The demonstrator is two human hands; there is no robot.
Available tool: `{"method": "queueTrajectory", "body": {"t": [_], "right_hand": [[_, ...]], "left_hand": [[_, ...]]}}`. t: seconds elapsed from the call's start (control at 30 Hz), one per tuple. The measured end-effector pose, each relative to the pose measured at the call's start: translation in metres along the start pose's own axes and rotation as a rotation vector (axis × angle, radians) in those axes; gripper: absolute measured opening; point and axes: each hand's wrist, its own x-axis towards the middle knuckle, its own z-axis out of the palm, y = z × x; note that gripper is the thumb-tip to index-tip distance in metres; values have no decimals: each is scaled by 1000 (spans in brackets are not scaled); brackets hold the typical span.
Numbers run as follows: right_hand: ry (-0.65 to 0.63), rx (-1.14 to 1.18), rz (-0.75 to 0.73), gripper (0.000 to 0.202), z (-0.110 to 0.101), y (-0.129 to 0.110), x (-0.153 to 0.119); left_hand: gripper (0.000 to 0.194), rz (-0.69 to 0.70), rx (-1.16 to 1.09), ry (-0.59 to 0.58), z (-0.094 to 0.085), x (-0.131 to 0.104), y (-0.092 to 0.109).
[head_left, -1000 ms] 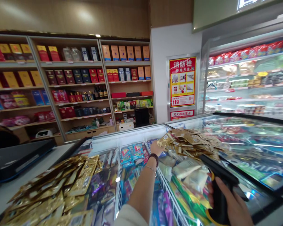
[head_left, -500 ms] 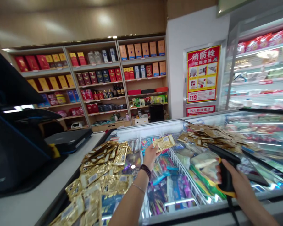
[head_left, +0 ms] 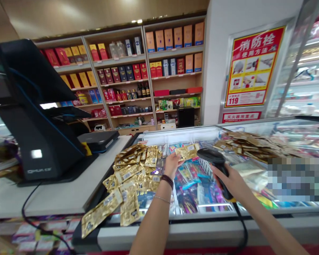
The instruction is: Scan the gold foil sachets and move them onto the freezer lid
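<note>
My left hand (head_left: 172, 165) is closed on one end of a flat gold foil packet (head_left: 186, 152), held over the glass-topped freezer (head_left: 138, 233). In my right hand (head_left: 232, 182) is a black barcode scanner (head_left: 215, 161), fingers wrapped round its handle and its head close to the packet's right end. A loose pile of gold packets (head_left: 130, 173) lies on the glass to the left of my left arm. Another heap of packets (head_left: 252, 143), browner and duller, is spread on the glass at the right.
A dark checkout terminal (head_left: 42, 117) stands on the white counter (head_left: 90, 184) at the left, with a flat black device (head_left: 98, 140) behind. The scanner's cable (head_left: 243, 226) hangs at the freezer's front. Shelves of boxes (head_left: 127, 72) line the back wall, beside a red poster (head_left: 255, 67).
The scanner in my right hand has moved left and now sits near the gold packet. My left hand still holds the packet. The view has shifted left and tilted downward.
</note>
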Motion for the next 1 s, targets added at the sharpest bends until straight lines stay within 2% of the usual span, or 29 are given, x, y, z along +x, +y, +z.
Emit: {"method": "queueTrajectory", "body": {"t": [0.13,0.27,0.5,0.87,1.0], "right_hand": [[-42,-69,0,49,12,2,-2],[-29,-59,-9,49,16,-1,-2],[-34,-65,-7,49,16,-3,-2],[-59,-115,4,54,14,3,1],[-75,-112,16,55,14,2,2]], "left_hand": [[16,8,11,-25,-5,0,6],[13,12,4,-12,-7,2,9],[19,9,24,-27,-4,1,13],[19,8,24,41,-4,1,12],[19,14,30,27,-7,1,11]]}}
